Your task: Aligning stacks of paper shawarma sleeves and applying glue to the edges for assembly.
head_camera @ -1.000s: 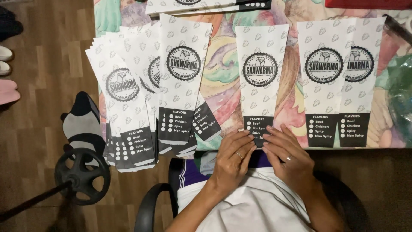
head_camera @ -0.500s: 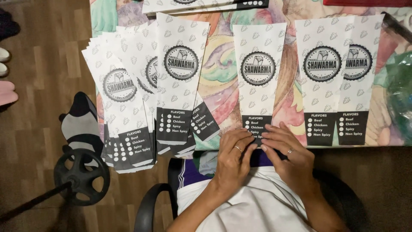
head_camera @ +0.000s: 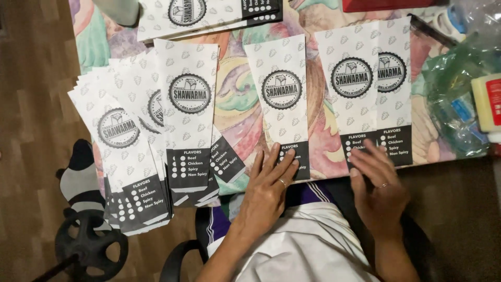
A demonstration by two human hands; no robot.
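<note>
A white paper sleeve with a round black emblem and a black bottom band (head_camera: 282, 99) lies flat in the middle of the table. My left hand (head_camera: 266, 188) rests flat on its black lower end, fingers spread, a ring on one finger. My right hand (head_camera: 377, 189) is slightly blurred, fingers apart, its fingertips over the black lower end of a second sleeve (head_camera: 355, 89) to the right. That sleeve overlaps a third one (head_camera: 395, 78). Neither hand grips anything.
A fanned stack of several like sleeves (head_camera: 135, 136) hangs over the table's left front edge, and more lie at the top (head_camera: 203, 13). The tablecloth (head_camera: 235, 104) is colourful. A clear plastic bag (head_camera: 459, 104) and a pale box (head_camera: 488, 102) sit at right. A chair base (head_camera: 88, 245) stands on the wooden floor.
My right hand has moved off the middle sleeve and to the right, onto the lower end of the right-hand sleeves. My left hand stays on the middle sleeve.
</note>
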